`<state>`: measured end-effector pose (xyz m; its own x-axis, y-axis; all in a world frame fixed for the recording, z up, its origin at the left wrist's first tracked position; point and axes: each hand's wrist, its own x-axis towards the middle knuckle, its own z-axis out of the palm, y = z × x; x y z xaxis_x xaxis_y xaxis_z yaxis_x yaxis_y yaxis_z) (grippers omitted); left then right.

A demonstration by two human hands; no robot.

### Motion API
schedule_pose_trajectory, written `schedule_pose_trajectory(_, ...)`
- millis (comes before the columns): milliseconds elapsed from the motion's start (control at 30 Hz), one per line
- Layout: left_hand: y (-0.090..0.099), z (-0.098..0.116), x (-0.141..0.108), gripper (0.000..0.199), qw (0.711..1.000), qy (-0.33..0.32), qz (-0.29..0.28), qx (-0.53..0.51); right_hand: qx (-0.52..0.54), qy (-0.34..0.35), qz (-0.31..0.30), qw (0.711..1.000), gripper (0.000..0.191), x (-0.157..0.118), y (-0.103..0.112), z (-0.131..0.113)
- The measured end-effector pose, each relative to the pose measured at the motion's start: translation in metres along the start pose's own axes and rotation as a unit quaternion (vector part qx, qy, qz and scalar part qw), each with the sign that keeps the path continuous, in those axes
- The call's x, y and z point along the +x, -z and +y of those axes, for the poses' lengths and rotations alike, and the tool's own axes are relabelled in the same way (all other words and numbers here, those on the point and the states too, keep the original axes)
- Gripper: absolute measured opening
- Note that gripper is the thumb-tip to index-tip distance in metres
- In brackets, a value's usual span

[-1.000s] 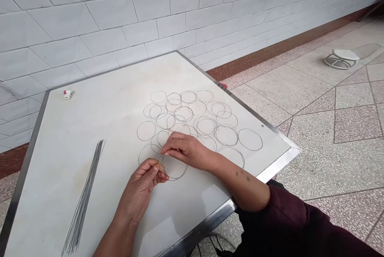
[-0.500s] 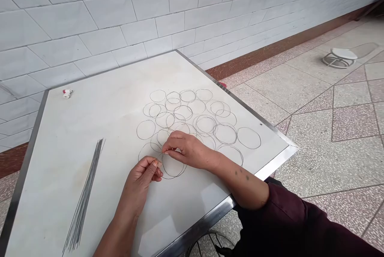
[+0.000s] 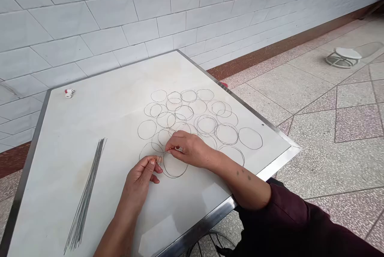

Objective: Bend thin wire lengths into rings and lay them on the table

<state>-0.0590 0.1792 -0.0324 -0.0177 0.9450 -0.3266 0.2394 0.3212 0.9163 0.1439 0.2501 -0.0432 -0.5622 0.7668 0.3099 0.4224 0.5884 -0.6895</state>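
Observation:
My left hand pinches thumb and forefinger together, with a bit of thin wire showing at the tips. To its right, my right hand is closed in a pinch on a thin wire ring, whose round lower part hangs below the fingers. The exact join between the wire at my left fingertips and this ring is too fine to make out. Beyond my hands, several similar wire rings lie flat and overlapping on the white table.
A bundle of straight wires lies on the table's left side. A small red and white object sits near the far left corner. The tiled wall borders the table's back; a white-topped stool stands on the floor at right.
My hands have drawn slightly apart at the fingertips, a small gap opening between them. The rings and the wire bundle lie as before; the whole view has shifted slightly.

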Motion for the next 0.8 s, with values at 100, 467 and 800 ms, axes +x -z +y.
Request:
schedule_pose_trajectory(100,0.002,0.0,0.0,0.037,1.0,0.004,0.009,0.027,-0.023,-0.025,-0.029,0.999,0.011,-0.001,0.001,0.001)
schedule_pose_trajectory(467,-0.003,0.002,-0.001,0.037,0.996,-0.026,0.037,0.078,-0.039,-0.068,-0.042,0.996,0.012,-0.005,0.008,0.0)
schedule_pose_trajectory(800,-0.012,-0.001,-0.003,0.044,0.989,-0.063,0.061,0.119,0.036,-0.06,-0.002,0.998,0.014,-0.004,0.005,-0.004)
